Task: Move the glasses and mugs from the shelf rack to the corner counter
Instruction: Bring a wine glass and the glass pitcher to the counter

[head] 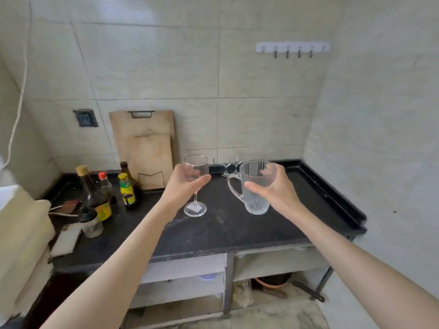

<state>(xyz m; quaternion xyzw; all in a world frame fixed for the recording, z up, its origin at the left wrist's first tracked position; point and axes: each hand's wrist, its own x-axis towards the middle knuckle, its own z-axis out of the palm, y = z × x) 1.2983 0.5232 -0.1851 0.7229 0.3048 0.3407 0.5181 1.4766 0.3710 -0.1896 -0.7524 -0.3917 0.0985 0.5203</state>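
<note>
- A wine glass [195, 184] stands upright over the middle of the black counter [237, 229]; whether its foot touches the surface cannot be told.
- The left hand [184, 186] grips its bowl, fingers curled round it.
- A ribbed glass mug [255, 188], handle to the left, is just to its right above the counter.
- The right hand [275, 191] holds the mug's body, thumb in front.
- More stemmed glasses [229, 168] stand at the back wall.
- Sauce bottles [104, 193] and cutting boards [147, 148] sit at the left.
</note>
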